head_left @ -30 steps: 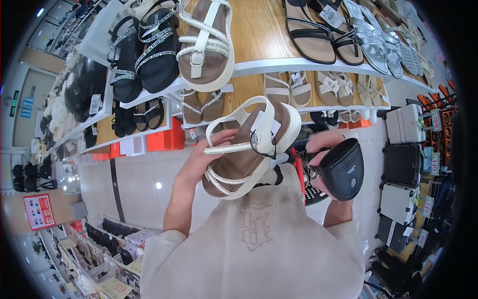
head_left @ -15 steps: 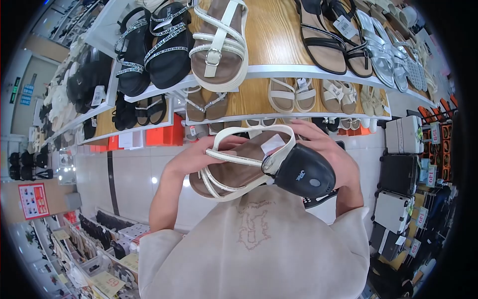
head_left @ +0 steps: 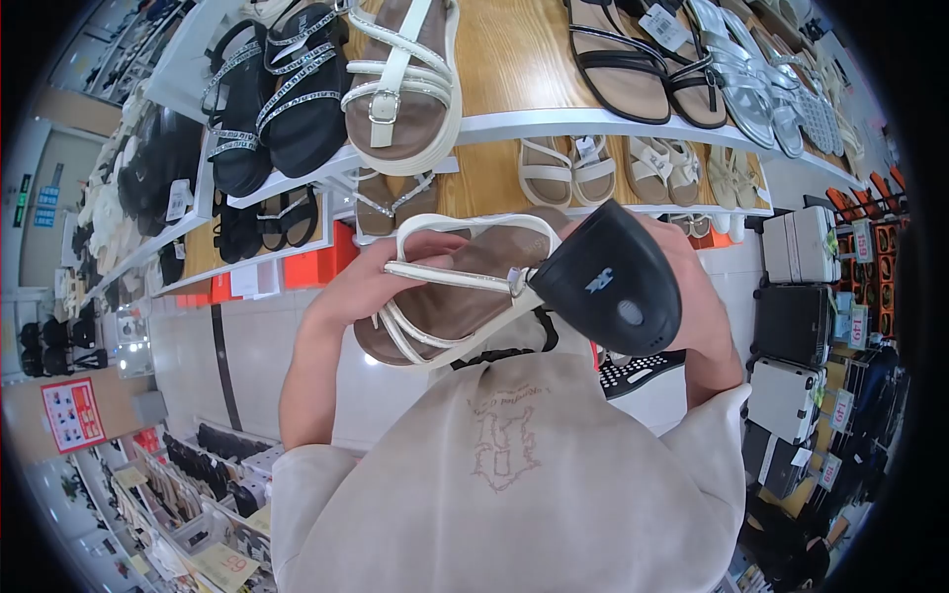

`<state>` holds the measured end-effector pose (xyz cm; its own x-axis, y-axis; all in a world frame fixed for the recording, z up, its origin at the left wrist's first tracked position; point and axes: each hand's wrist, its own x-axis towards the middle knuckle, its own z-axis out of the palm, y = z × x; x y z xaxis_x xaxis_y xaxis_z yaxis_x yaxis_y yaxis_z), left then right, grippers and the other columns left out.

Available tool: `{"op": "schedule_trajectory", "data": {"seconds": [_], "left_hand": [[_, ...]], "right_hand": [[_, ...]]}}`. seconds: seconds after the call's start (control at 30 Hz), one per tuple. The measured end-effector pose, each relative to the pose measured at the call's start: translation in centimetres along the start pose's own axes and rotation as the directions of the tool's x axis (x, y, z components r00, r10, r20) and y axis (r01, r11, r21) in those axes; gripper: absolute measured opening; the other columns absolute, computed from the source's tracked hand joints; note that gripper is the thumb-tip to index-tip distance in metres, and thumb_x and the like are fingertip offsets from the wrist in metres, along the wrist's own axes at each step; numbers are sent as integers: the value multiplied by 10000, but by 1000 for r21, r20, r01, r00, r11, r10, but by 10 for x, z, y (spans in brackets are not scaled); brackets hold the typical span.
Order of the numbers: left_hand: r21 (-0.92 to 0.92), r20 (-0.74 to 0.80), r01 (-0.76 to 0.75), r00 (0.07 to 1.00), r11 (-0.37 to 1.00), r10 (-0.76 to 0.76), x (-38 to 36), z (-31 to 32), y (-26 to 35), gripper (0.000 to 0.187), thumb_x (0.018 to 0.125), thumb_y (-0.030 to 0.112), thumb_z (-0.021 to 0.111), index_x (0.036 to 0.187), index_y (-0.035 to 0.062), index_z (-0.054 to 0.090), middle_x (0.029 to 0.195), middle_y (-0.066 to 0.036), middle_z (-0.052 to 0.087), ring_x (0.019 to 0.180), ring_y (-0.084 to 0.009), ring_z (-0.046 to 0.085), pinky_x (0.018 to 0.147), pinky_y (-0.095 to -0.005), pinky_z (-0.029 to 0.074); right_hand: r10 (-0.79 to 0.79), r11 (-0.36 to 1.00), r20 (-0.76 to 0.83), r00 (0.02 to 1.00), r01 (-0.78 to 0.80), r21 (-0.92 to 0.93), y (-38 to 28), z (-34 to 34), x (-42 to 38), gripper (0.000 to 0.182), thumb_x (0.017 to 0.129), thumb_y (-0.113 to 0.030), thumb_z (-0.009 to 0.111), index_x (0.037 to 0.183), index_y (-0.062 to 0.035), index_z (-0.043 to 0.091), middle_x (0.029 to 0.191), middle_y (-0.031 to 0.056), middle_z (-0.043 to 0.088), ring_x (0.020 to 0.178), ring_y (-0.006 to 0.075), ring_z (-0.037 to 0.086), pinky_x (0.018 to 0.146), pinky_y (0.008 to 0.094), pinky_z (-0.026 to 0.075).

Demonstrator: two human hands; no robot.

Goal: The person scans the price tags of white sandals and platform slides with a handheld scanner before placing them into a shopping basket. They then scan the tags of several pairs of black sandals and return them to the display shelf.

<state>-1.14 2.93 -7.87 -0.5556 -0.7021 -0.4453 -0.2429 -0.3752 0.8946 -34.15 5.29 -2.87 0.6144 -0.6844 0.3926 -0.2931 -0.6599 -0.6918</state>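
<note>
Your left hand [head_left: 381,279] curls around the white-strapped sandal [head_left: 463,304], held up above your shirt [head_left: 435,474]. Your right hand [head_left: 689,277], fingers mostly hidden, grips the black scanner [head_left: 615,287], overlapping the sandal's right end.

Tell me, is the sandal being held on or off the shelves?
Off. The left hand holds the white-strapped sandal midair, in front of the shelves.
</note>
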Motion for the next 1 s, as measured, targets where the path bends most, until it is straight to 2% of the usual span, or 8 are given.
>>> {"op": "schedule_trajectory", "data": {"seconds": [0.17,0.3,0.37,0.4,0.43,0.5,0.7,1.0], "left_hand": [[81,-164,-169,970,982,180,-6,3,1,306,983,146,629,1268,37,656,1188,-44,682,1131,-119,600,1001,-280,450],[184,-220,-5,974,983,46,-13,11,-1,307,965,101,631,1266,46,660,1167,-37,685,1122,-106,596,990,-270,449],[74,-162,-28,986,997,40,-8,17,-28,334,938,66,630,1271,51,658,1165,-36,681,1121,-101,590,997,-268,438],[6,-131,40,991,999,-39,-7,24,-35,387,883,-11,597,1265,21,646,1207,-27,663,1143,-120,575,1025,-273,416],[-84,-88,37,995,996,-44,-4,29,-54,406,883,11,601,1288,18,630,1225,-26,654,1159,-117,568,1030,-273,408],[-113,-39,92,995,989,-97,-4,35,-73,418,892,42,601,1307,2,611,1259,-45,644,1178,-126,566,1031,-274,411],[-306,-148,111,976,945,-162,-14,37,-84,432,937,101,596,1356,-2,573,1273,-72,643,1169,-147,576,1034,-287,419],[-311,-200,111,963,944,-179,-22,42,-96,436,922,87,589,1352,16,571,1275,-88,625,1212,-172,556,1051,-282,402]], "right_hand": [[-8,1000,3,1000,8,22,-7,0,2,688,631,-168,823,1226,81,586,1120,223,658,933,413,659,825,402,541],[58,998,-28,998,-57,39,-6,7,-2,606,657,-163,822,1177,62,607,1034,191,674,851,354,665,802,379,534],[349,859,-8,937,-317,403,3,21,-11,487,724,-144,808,1135,40,624,978,154,691,825,271,668,792,345,523],[371,874,-2,929,-348,340,-8,18,-4,423,780,-154,810,1123,23,636,973,116,711,834,173,644,799,315,511],[372,872,-3,928,-349,344,-5,19,-3,423,780,-154,810,1123,23,636,973,116,711,834,173,644,799,315,511],[550,691,262,793,-608,392,8,21,-3,423,806,-174,821,1143,11,644,983,85,720,845,126,609,809,306,508],[531,635,343,775,-632,444,21,23,-12,430,820,-214,826,1170,-32,657,997,30,712,861,104,578,842,266,487],[646,626,96,758,-597,502,22,26,-34,426,798,-181,856,1137,-22,653,956,5,694,850,96,577,810,260,490]]}}
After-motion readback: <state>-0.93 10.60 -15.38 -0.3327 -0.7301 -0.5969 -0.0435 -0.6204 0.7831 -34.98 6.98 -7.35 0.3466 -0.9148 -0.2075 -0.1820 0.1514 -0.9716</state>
